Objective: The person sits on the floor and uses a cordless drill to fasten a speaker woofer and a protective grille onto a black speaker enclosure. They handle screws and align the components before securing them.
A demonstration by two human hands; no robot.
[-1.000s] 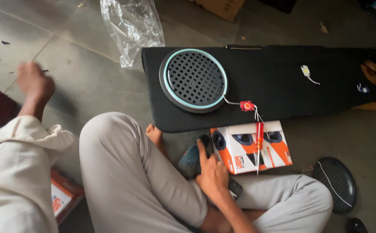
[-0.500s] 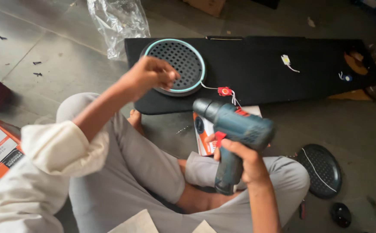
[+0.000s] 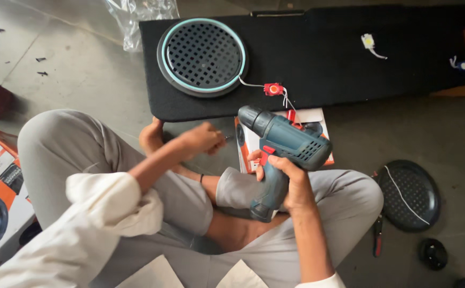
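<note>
The right hand (image 3: 288, 178) wraps the drill (image 3: 280, 154) by its grip, over the lap and just short of the black board (image 3: 350, 58). The left hand (image 3: 200, 140) pinches something small near the chuck, perhaps a screw; I cannot tell. A finger near the trigger could spin the chuck into those fingertips, or the small piece could drop between the legs.

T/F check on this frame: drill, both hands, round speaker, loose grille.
1. The right hand holds the drill by its grip. True.
2. The left hand rests on the round speaker. False: it is apart from it, near the drill's nose, pinching something small.
3. The speaker sits on the black board. True.
4. A loose grille lies on the board. False: it lies on the floor by the right knee.
5. Red-handled pliers lie by the grille. True.
</note>
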